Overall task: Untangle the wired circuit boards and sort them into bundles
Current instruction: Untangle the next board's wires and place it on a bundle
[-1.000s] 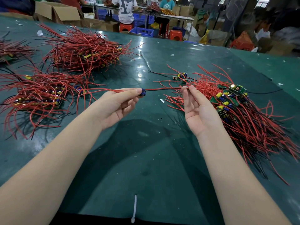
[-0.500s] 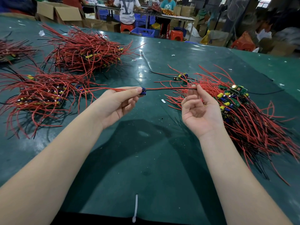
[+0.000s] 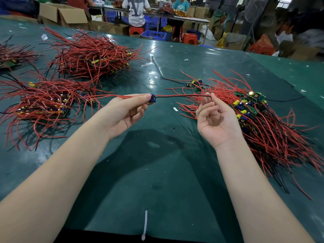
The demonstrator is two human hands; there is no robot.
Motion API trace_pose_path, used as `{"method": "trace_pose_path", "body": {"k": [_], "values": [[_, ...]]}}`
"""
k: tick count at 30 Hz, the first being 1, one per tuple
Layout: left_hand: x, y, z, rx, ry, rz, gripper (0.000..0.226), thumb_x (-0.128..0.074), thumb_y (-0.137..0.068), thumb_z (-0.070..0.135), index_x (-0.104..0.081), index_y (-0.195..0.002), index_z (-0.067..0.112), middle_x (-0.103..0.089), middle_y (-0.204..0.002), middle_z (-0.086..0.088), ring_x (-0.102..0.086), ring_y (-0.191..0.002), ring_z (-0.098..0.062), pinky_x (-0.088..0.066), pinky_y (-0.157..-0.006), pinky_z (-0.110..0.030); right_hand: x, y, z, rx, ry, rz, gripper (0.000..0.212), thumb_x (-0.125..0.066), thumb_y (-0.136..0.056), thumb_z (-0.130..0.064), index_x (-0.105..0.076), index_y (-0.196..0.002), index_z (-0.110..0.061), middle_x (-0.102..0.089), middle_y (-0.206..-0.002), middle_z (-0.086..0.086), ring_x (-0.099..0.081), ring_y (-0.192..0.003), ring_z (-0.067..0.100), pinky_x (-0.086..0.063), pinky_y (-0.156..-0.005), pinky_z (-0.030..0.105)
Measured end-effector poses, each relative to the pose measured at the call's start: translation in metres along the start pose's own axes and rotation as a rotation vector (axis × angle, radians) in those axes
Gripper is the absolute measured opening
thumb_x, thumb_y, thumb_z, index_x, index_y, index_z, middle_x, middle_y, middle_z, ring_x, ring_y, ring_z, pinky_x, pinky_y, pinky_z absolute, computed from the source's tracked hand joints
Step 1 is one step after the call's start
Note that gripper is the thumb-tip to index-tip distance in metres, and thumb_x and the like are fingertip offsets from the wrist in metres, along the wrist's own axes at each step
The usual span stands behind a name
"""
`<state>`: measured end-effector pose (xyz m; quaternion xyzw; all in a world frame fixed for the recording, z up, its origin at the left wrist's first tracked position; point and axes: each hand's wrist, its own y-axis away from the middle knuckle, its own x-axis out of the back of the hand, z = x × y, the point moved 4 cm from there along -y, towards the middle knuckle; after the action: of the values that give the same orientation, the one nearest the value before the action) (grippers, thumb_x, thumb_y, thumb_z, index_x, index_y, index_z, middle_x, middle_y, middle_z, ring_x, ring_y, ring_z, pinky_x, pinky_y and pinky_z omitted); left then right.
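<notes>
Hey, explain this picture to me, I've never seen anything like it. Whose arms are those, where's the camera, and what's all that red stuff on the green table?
There is no machine here: the arms belong to a person, and the one picture comes from a camera worn on their head, looking forward and down. The green table carries heaps of small circuit boards with long red and black wires: a tangled pile on the right, and bundles on the left. The left hand pinches one small board by its blue parts. Its wires stretch across to the right hand, whose fingertips pinch their far end. A white cable tie lies at the near edge.
</notes>
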<state>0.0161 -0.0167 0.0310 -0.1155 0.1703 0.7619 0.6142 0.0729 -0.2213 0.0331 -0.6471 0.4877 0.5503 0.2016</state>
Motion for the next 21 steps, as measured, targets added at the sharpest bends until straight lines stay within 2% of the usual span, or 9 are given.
{"method": "trace_pose_path", "body": {"k": [3,6,9,12,13,15,17,19,21], "values": [[0.001,0.000,0.000,-0.008,-0.002,0.004,0.007,-0.073,-0.067,0.020,-0.078,-0.066,0.015,-0.073,-0.077,0.000,-0.059,-0.055,0.000,-0.048,-0.051,-0.008,0.002,-0.002,-0.004,0.117,0.148,0.063,0.020,-0.065,-0.087,-0.009,-0.066,-0.071,0.002,-0.064,-0.069,0.010,-0.055,-0.048,0.005,-0.044,-0.041,0.010],[0.001,0.000,0.001,-0.022,-0.028,0.012,0.007,-0.073,-0.068,0.021,-0.078,-0.067,0.016,-0.072,-0.077,0.001,-0.059,-0.055,0.000,-0.048,-0.052,-0.008,0.004,-0.004,-0.016,0.457,0.575,0.179,0.021,-0.065,-0.090,-0.010,-0.066,-0.069,-0.005,-0.066,-0.061,0.003,-0.057,-0.046,0.003,-0.046,-0.046,0.011],[-0.001,0.001,0.000,-0.023,-0.053,0.004,0.008,-0.075,-0.065,0.022,-0.078,-0.069,0.016,-0.072,-0.077,0.000,-0.059,-0.056,0.000,-0.049,-0.052,-0.008,0.001,0.002,-0.026,0.826,1.070,0.259,0.027,-0.064,-0.091,-0.015,-0.066,-0.064,-0.014,-0.061,-0.052,-0.007,-0.058,-0.044,0.005,-0.051,-0.052,0.022],[-0.004,0.002,-0.002,-0.015,-0.070,-0.005,0.009,-0.075,-0.063,0.023,-0.079,-0.069,0.016,-0.071,-0.076,0.001,-0.058,-0.055,0.000,-0.048,-0.051,-0.008,-0.003,0.010,-0.028,1.062,1.335,0.326,0.031,-0.062,-0.089,-0.024,-0.062,-0.059,-0.022,-0.057,-0.046,-0.008,-0.062,-0.046,0.011,-0.056,-0.064,0.035],[-0.005,0.002,-0.002,-0.010,-0.067,-0.006,0.009,-0.075,-0.063,0.023,-0.079,-0.068,0.016,-0.071,-0.075,0.001,-0.058,-0.054,0.000,-0.048,-0.051,-0.008,-0.004,0.012,-0.027,1.096,1.360,0.335,0.031,-0.062,-0.089,-0.025,-0.061,-0.059,-0.022,-0.057,-0.047,-0.008,-0.063,-0.048,0.014,-0.056,-0.066,0.037],[-0.006,0.003,-0.002,-0.004,-0.050,-0.009,0.009,-0.074,-0.063,0.023,-0.079,-0.068,0.017,-0.071,-0.075,0.002,-0.058,-0.054,0.000,-0.048,-0.051,-0.008,-0.003,0.012,-0.027,1.062,1.282,0.325,0.028,-0.062,-0.090,-0.024,-0.064,-0.062,-0.018,-0.058,-0.049,-0.007,-0.062,-0.046,0.013,-0.056,-0.061,0.033],[-0.007,0.003,-0.002,-0.010,-0.032,-0.010,0.009,-0.074,-0.063,0.023,-0.079,-0.068,0.017,-0.071,-0.075,0.002,-0.058,-0.054,0.001,-0.048,-0.051,-0.008,0.001,0.008,-0.026,0.889,1.021,0.280,0.026,-0.064,-0.090,-0.017,-0.066,-0.065,-0.013,-0.061,-0.051,-0.006,-0.058,-0.044,0.008,-0.051,-0.051,0.024],[-0.006,0.003,-0.001,-0.022,-0.033,-0.008,0.010,-0.074,-0.063,0.023,-0.079,-0.068,0.017,-0.071,-0.075,0.002,-0.058,-0.054,0.000,-0.048,-0.052,-0.008,0.004,0.003,-0.024,0.683,0.759,0.253,0.022,-0.065,-0.089,-0.012,-0.066,-0.067,-0.009,-0.064,-0.053,-0.004,-0.056,-0.045,0.004,-0.047,-0.047,0.015],[-0.007,0.003,-0.002,-0.027,-0.044,-0.005,0.010,-0.075,-0.063,0.023,-0.079,-0.069,0.017,-0.070,-0.076,0.001,-0.057,-0.054,0.000,-0.048,-0.052,-0.008,0.005,0.001,-0.021,0.527,0.567,0.246,0.020,-0.066,-0.088,-0.011,-0.065,-0.069,-0.007,-0.066,-0.055,0.000,-0.055,-0.044,0.003,-0.045,-0.045,0.012]]}}
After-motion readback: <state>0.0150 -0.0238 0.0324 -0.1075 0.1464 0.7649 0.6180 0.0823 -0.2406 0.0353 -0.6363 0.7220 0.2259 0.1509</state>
